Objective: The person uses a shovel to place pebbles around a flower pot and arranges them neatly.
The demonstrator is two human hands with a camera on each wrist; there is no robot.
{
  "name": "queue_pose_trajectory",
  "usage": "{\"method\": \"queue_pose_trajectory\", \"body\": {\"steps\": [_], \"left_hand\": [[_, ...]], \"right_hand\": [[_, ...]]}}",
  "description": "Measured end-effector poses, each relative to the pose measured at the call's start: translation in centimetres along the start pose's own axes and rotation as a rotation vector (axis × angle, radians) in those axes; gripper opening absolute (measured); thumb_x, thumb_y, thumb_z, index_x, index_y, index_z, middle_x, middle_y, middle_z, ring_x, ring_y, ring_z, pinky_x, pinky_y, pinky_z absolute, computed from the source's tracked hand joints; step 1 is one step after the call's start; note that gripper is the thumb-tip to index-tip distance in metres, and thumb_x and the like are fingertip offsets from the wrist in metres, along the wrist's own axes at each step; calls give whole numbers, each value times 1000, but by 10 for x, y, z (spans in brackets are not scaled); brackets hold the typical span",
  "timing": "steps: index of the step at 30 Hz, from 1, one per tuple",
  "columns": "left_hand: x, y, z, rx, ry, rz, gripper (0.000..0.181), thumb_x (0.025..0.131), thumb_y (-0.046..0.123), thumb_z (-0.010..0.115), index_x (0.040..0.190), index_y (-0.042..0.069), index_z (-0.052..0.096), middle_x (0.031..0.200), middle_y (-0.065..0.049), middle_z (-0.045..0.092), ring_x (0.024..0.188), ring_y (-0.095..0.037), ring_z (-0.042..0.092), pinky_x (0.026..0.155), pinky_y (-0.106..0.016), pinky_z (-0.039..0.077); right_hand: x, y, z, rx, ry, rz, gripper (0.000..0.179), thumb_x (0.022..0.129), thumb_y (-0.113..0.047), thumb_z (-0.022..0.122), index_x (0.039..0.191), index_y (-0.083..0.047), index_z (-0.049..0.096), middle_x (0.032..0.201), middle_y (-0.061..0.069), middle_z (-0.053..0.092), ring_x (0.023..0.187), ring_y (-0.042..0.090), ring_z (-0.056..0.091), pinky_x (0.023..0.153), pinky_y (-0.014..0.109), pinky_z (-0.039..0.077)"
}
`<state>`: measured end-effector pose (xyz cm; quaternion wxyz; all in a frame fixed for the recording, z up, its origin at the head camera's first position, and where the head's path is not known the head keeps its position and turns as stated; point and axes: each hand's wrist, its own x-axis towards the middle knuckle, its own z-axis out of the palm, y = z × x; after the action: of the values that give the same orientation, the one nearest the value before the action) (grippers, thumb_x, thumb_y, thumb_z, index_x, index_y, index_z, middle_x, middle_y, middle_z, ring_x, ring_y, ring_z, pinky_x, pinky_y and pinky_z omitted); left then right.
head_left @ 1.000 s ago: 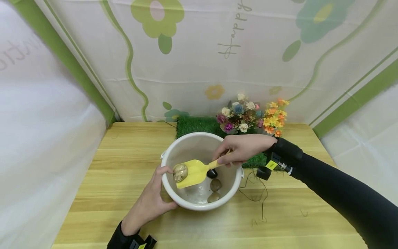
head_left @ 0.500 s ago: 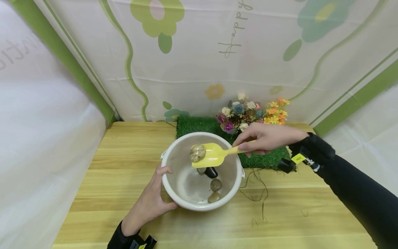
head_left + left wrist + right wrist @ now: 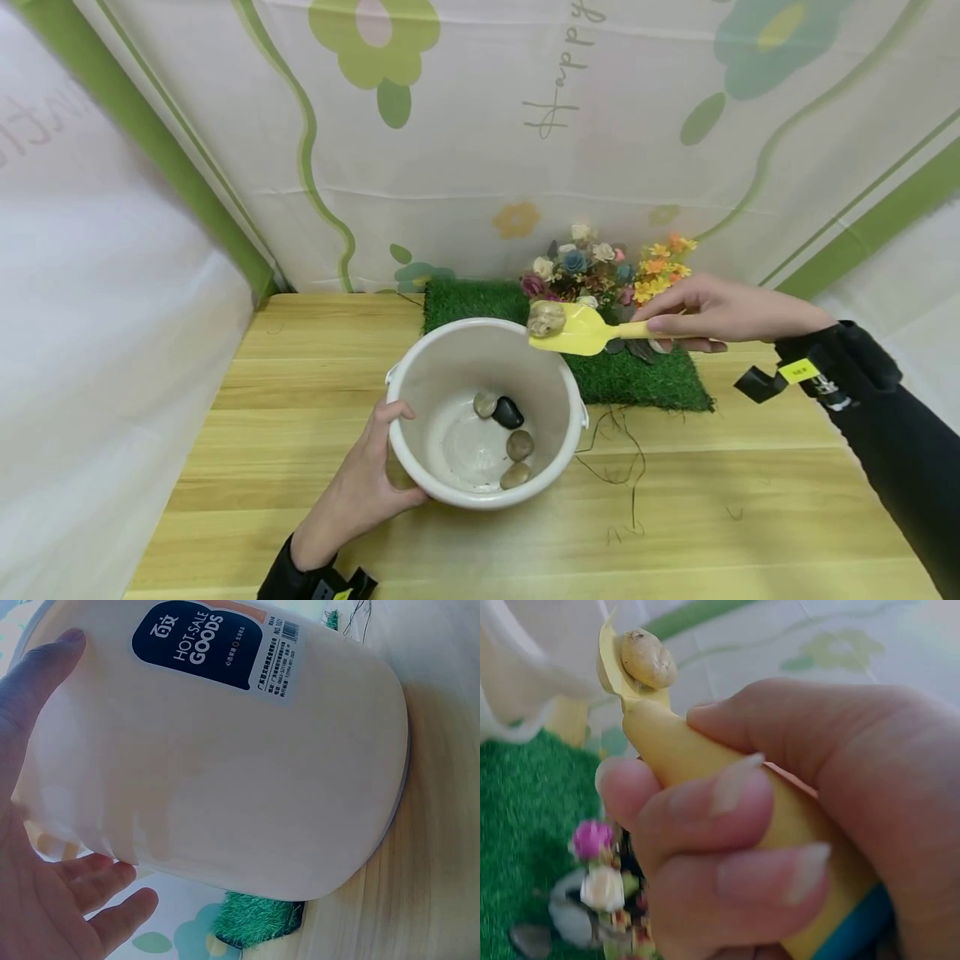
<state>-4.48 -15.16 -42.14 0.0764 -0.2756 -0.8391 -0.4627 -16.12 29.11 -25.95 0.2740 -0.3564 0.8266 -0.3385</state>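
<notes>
A whitish plastic bucket [image 3: 431,392] stands upright on the table, and my left hand [image 3: 367,487] grips its near left rim. In the left wrist view the thumb and fingers [image 3: 101,885] spread around its labelled outer wall [image 3: 247,772]. My right hand [image 3: 723,310] holds a yellow toy shovel [image 3: 585,333] by the handle, fingers curled round it. On the shovel's blade lies a tan stone [image 3: 546,318], just above the bucket's back right rim. Inside the bucket are a black stone [image 3: 507,412] and several brownish stones [image 3: 519,445], all on the bottom.
Behind the bucket lies a green artificial grass mat [image 3: 652,387] with mixed artificial flowers [image 3: 577,267] and a yellow-orange bunch [image 3: 663,267]. Grey stones [image 3: 574,907] rest on the mat. Dark thin strands [image 3: 637,483] lie on the wooden table [image 3: 300,417]. A printed curtain [image 3: 465,142] encloses the back.
My right hand has moved the shovel, with the tan stone on it, up and rightward from inside the bucket to its back right rim. The left hand and bucket have stayed put.
</notes>
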Motion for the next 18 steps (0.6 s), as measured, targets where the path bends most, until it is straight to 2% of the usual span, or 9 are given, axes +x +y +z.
{"method": "queue_pose_trajectory", "body": {"steps": [6,12,18], "left_hand": [[0,0,0,-4,-12,-20,82,62,45,80,121,16,31,150,-4,17,126,-27,33,88,-48,42],[0,0,0,-1,-16,-26,82,62,46,80,121,18,30,150,-4,17,126,-26,34,88,-47,42],[0,-1,0,5,-16,-25,82,62,47,80,121,18,30,150,-4,16,125,-27,34,88,-47,42]], "right_hand": [[-22,25,-5,7,81,89,22,98,-15,42,106,-16,63,68,3,53,44,15,38,40,31,41],[-33,49,-3,51,103,103,26,98,-13,42,118,-12,59,76,6,57,45,17,40,39,32,40],[-36,76,9,88,108,119,26,98,-14,43,119,-9,58,70,6,56,46,18,41,43,32,42]]}}
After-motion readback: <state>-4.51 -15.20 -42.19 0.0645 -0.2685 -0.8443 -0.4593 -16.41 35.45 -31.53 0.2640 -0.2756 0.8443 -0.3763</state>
